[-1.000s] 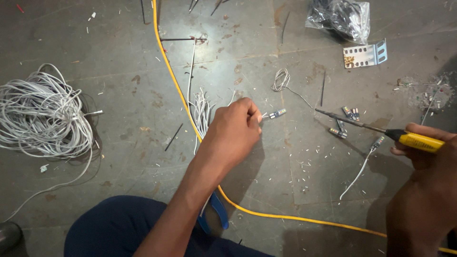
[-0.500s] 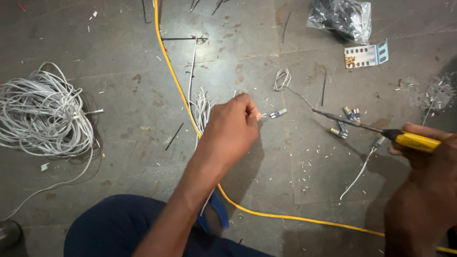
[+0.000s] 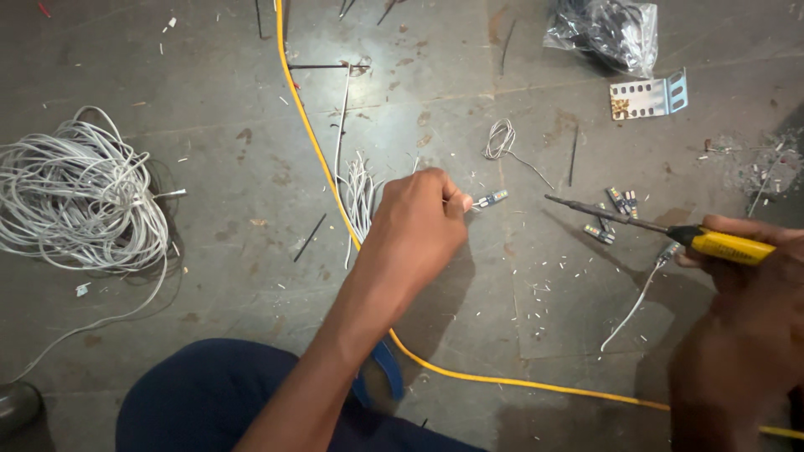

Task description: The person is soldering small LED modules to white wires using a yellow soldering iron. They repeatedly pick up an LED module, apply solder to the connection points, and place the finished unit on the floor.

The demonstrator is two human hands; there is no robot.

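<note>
On the grey concrete floor (image 3: 209, 50), between a yellow cable (image 3: 311, 142) and a scatter of offcuts, the person's left hand (image 3: 419, 226) reaches forward with its grip pinched shut, thumb and forefinger closed on the near end of a small connector piece (image 3: 490, 199) that pokes out to the right of the fingertips, just above the floor. The right hand (image 3: 749, 276) is wrapped closed around the yellow handle of a soldering iron (image 3: 653, 230), whose dark shaft points left toward the connector piece but stands well apart from it. Judging by its look, the connector piece is very light, stiff and easily dropped or crushed, so the hold at its rear end, leaving the front end free, seems the sensible place to take it; the soldering iron is best held by its yellow handle, away from the dark metal. 3 or 4 similar small connectors (image 3: 615, 213) lie under the iron's shaft, and a short white wire (image 3: 636, 301) trails below them. A big coil of white wire (image 3: 75, 197) sits far left, a bundle of cut white strands (image 3: 360, 197) lies just left of the left hand, and a plastic bag (image 3: 607, 33) and a perforated metal bracket (image 3: 649, 96) lie at the upper right
</note>
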